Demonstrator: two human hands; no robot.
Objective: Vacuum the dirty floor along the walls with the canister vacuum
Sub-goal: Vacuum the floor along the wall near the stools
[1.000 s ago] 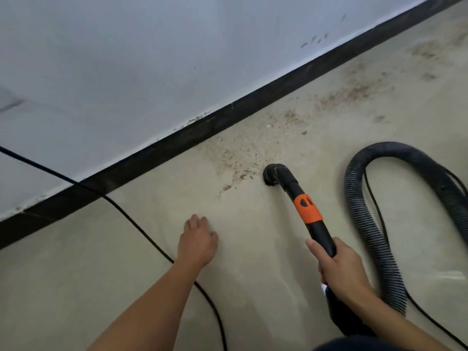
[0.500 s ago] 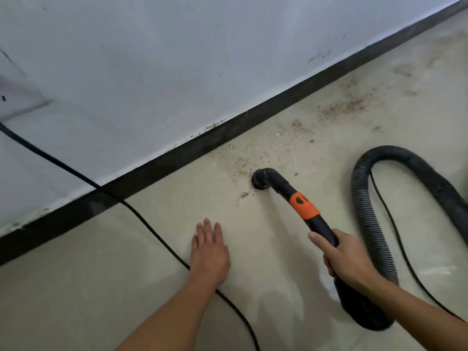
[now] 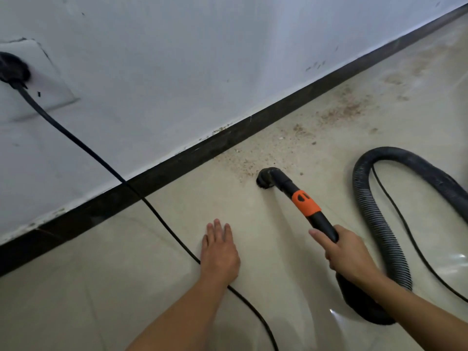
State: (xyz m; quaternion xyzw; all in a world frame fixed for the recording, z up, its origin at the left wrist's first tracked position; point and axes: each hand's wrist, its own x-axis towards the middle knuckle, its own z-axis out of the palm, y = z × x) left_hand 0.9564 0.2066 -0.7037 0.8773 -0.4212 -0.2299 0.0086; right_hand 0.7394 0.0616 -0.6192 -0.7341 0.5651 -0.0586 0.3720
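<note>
Glossy smooth floor tile (image 3: 278,249) — ribbed plastic hose (image 3: 374,219) — matt painted wall (image 3: 202,59)

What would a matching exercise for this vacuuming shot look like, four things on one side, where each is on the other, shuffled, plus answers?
Things: 1 left hand; 2 right hand; 3 power cord; 4 nozzle.
Places: A plugged into the wall socket; B flat on the floor; C at the edge of the brown dirt; D gripping the black wand.
Pairs: 1-B, 2-D, 3-A, 4-C.
</note>
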